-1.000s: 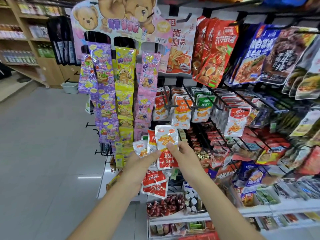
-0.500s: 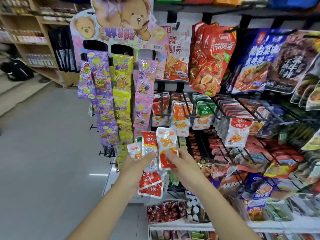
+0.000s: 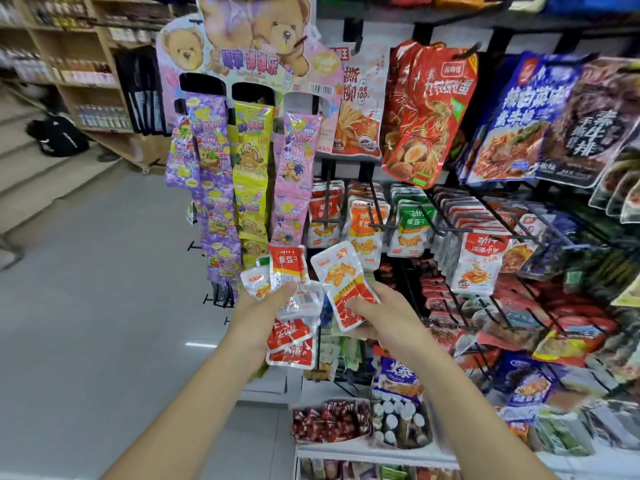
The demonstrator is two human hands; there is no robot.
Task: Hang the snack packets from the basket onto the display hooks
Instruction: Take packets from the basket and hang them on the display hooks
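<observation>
The right hand (image 3: 388,313) pinches a single packet (image 3: 343,285), white above and red below, thumb on its lower front and fingers behind. The packet leans with its top toward 11 o'clock. Just at 9 o'clock of it, the left hand (image 3: 266,310) grips a bundle of snack packets (image 3: 289,271) of the same kind, thumb laid across them; some fan upward and others hang below the palm.

At 12 o'clock from the hands, black wire hooks (image 3: 375,224) jut from the rack, carrying rows of orange packets (image 3: 363,233), green packets (image 3: 410,223) and red packets (image 3: 323,216). Toward 10 o'clock hang purple, yellow and pink gummy strips (image 3: 251,174) under a bear display card (image 3: 249,39). Large red bags (image 3: 429,112) hang at 1 o'clock and blue bags (image 3: 519,119) at 2 o'clock. At 6 o'clock, on the bottom shelf, a clear tub (image 3: 329,420) holds red-wrapped sweets, and beside it are small bottles (image 3: 398,420).

Half a second ago the single packet stood upright against the bundle; now it is tilted and drawn clear of it.
</observation>
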